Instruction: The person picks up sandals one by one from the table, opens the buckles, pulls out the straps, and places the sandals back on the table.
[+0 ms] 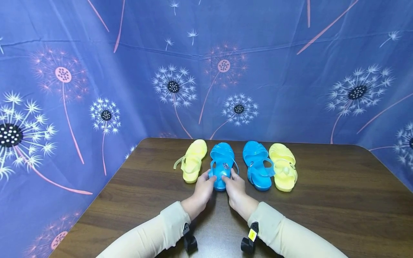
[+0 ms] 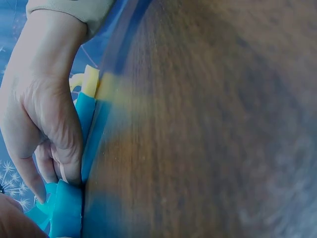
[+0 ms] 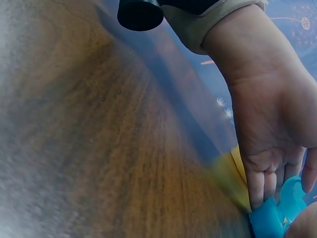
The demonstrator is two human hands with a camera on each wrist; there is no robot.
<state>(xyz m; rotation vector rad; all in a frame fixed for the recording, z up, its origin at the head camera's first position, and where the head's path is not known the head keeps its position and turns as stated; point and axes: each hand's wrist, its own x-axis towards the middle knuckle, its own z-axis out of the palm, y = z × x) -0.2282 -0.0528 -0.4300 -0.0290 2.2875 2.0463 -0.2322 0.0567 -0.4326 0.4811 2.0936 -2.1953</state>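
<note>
A blue sandal stands on the wooden table, toe toward the far edge, between my two hands. My left hand grips the left side of its heel, with the thumb on top. From the right, my right hand holds the same heel, its thumb over the footbed. Across the sandal, the left wrist view shows the right hand. The left hand appears opposite in the right wrist view, fingers at the blue sandal. Parts of the heel are hidden by the hands.
Left of the held sandal lies a yellow sandal, its strap sticking out. To the right are a second blue sandal and another yellow sandal, side by side. The wooden table meets a blue dandelion-patterned cloth behind.
</note>
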